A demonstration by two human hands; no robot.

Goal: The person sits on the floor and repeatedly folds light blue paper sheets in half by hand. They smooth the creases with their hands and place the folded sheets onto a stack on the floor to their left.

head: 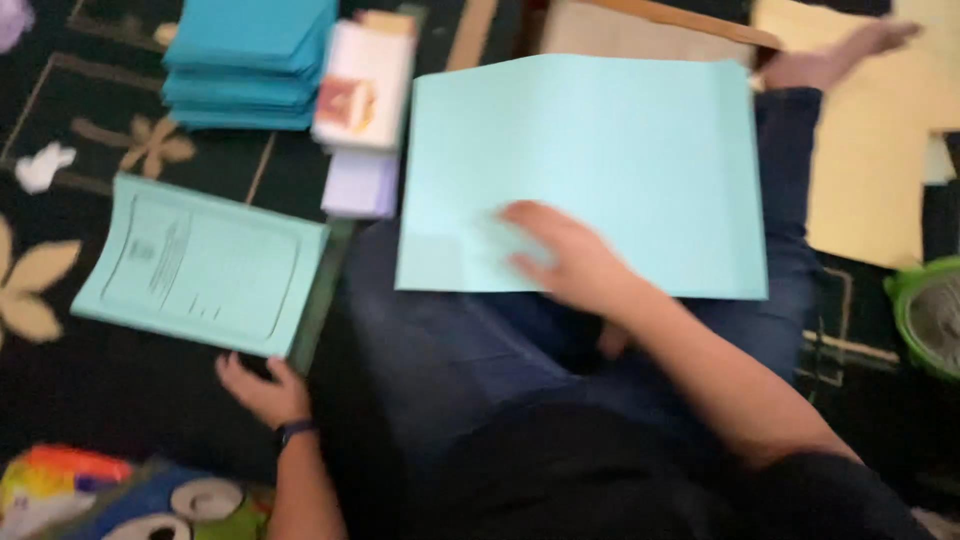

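A large light blue sheet lies spread over my lap and legs in dark jeans. My right hand rests flat on its lower middle, fingers apart, blurred. My left hand grips the near corner of a printed light blue booklet that lies on the dark patterned carpet at the left.
A stack of teal folders sits at the top left, next to a pile of white and lilac papers. Pale yellow sheets lie at the right beside my bare foot. A green round container is at the right edge.
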